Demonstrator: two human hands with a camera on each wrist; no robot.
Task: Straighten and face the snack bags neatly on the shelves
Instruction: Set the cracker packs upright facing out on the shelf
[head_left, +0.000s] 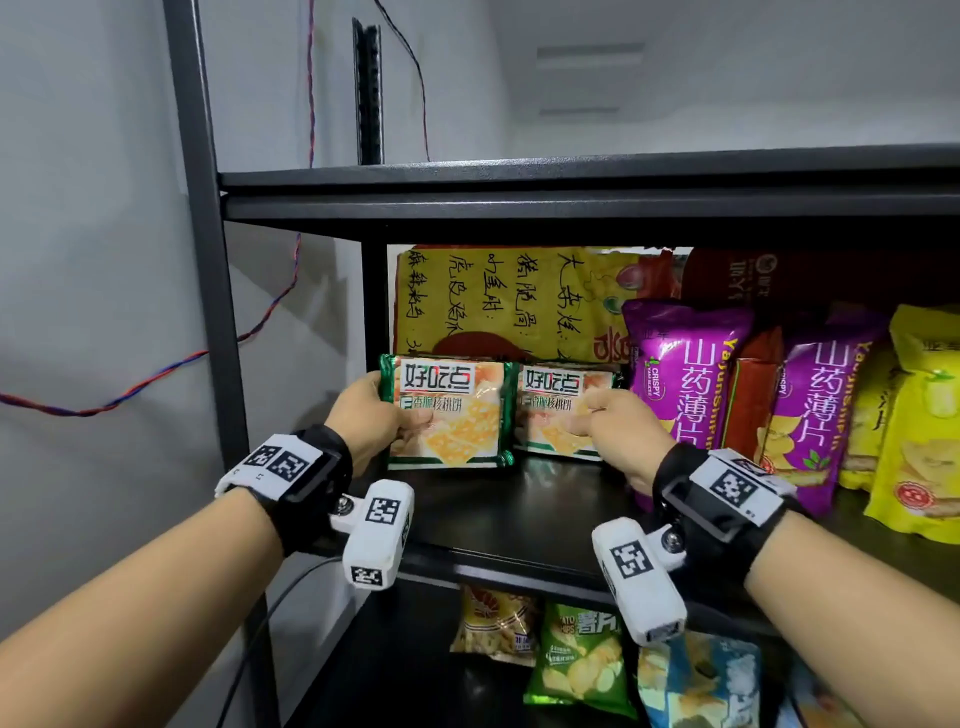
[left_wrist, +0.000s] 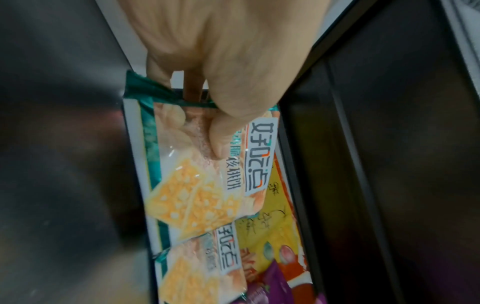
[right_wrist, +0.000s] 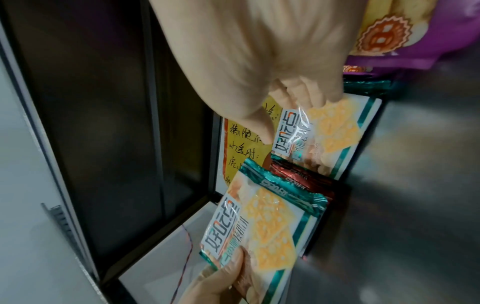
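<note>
Left hand (head_left: 371, 415) pinches the left cracker pack (head_left: 449, 413) at its nine-o'clock edge; right hand (head_left: 623, 431) pinches its twin (head_left: 558, 410) at three o'clock, likely to stand both upright, labels forward, on the shelf (head_left: 519, 499).

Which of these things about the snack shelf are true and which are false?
1. The left hand holds a green-edged biscuit packet. True.
2. The right hand holds a purple crisp bag. False: it pinches the second green-edged biscuit packet.
3. The two purple crisp bags stand right of the biscuit packets. True.
4. The black metal shelf below the packets has no bags under it. False: more bags lie on the lower shelf.
</note>
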